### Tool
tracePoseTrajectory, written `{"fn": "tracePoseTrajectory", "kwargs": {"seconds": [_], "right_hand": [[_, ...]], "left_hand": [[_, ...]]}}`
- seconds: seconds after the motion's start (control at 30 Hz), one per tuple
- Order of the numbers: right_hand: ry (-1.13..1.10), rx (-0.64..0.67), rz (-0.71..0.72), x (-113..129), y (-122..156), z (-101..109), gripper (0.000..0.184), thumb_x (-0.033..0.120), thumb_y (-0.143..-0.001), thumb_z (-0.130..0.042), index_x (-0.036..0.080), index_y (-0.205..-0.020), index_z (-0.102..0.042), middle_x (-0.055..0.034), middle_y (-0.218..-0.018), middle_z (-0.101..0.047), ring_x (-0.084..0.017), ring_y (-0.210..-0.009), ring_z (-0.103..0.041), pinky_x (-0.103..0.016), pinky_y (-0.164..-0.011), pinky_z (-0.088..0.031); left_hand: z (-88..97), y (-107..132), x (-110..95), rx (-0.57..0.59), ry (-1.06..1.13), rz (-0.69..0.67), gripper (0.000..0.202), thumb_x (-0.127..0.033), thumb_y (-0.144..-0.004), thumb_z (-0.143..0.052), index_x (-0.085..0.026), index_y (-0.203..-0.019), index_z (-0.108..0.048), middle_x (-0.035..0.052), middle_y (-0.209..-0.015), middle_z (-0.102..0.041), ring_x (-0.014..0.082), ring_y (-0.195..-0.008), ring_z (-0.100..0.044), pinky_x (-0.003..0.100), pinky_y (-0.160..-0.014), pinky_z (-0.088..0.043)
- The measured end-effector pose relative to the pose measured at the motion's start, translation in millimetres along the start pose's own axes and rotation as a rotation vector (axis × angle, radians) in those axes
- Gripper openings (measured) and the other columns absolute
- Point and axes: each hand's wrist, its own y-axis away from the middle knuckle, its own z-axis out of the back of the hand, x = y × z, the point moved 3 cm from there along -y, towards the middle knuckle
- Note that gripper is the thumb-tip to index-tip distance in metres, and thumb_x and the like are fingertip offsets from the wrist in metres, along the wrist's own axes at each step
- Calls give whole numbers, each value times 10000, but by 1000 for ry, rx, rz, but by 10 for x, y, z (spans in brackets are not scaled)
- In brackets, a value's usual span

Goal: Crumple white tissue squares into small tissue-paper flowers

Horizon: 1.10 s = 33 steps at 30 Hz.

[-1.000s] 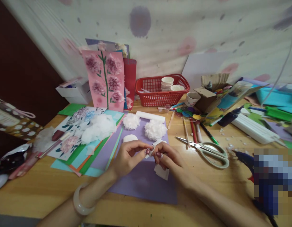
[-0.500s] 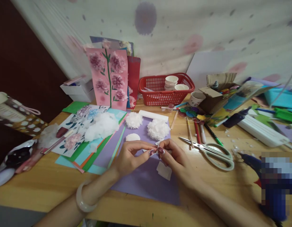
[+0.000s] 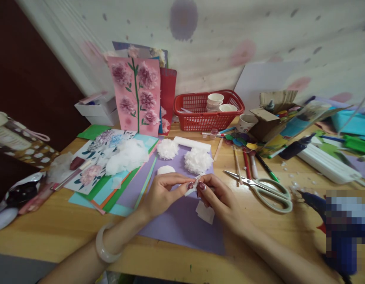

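Observation:
Both hands meet over a purple sheet of paper (image 3: 182, 228). My left hand (image 3: 167, 195) pinches a small piece of white tissue paper (image 3: 196, 182) between thumb and finger. My right hand (image 3: 219, 195) pinches the same piece from the other side, its fingertips almost touching the left ones. Just beyond the hands lie two ruffled white paper flowers, a smaller flower (image 3: 167, 149) and a larger flower (image 3: 198, 160). A white round piece (image 3: 166, 170) rests by my left fingers. Cut white paper squares (image 3: 205, 213) lie below my right hand.
Right of my hands are scissors (image 3: 269, 193) with open blades and a blue glue gun (image 3: 314, 205), partly pixelated. At the back stands a red basket (image 3: 197, 124) with paper cups. Coloured sheets and a white tissue pile (image 3: 126, 156) lie left; a pink flower picture (image 3: 147, 94) stands behind.
The white tissue piece between my fingertips has been turned or folded slightly, and more of it shows below the left thumb. Both hands stay in nearly the same place.

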Motion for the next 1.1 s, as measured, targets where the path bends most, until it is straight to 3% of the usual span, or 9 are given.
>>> {"fn": "tracePoseTrajectory", "kwargs": {"seconds": [0.2, 0.57, 0.73, 0.9, 1.1], "right_hand": [[2, -23, -10, -9, 16, 10, 217, 393, -953, -457, 192, -915, -528, 29, -706, -468, -82, -548, -377, -214, -494, -318], [181, -68, 29, 46, -22, 3, 189, 340, -904, -539, 172, -829, -584, 0, -702, -542, -102, -592, -454, -217, -511, -339], [110, -89, -47, 33, -8, 4, 220, 382, -886, -555, 173, -818, -568, 19, -656, -498, -89, -528, -408, -212, -462, -302], [21, -122, -109, -10, -9, 30, 255, 413, -861, -584, 167, -796, -566, 32, -615, -462, -82, -500, -361, -212, -454, -275], [-62, -155, -108, -106, -24, 56, 226, 394, -865, -580, 174, -820, -561, 51, -590, -448, -79, -497, -347, -208, -477, -270]], "left_hand": [[-4, 11, -20, 17, -15, 8, 193, -106, -770, -623, -182, -874, -768, 60, -884, -764, 162, -826, -701, 241, -749, -553], [-35, 30, 27, -81, -89, 128, 143, -157, -727, -633, -143, -794, -758, 67, -810, -771, 181, -759, -715, 238, -692, -565], [-5, 28, 32, -143, -40, 142, 130, -155, -741, -600, -139, -782, -722, 48, -784, -760, 162, -745, -708, 225, -694, -564], [6, 30, 67, -167, 8, 168, 154, -196, -750, -625, -135, -883, -672, 65, -822, -742, 173, -769, -703, 240, -683, -555], [47, 29, 67, -185, -164, 44, 110, -151, -833, -516, -170, -878, -615, 40, -881, -676, 142, -849, -647, 235, -779, -514]]}}
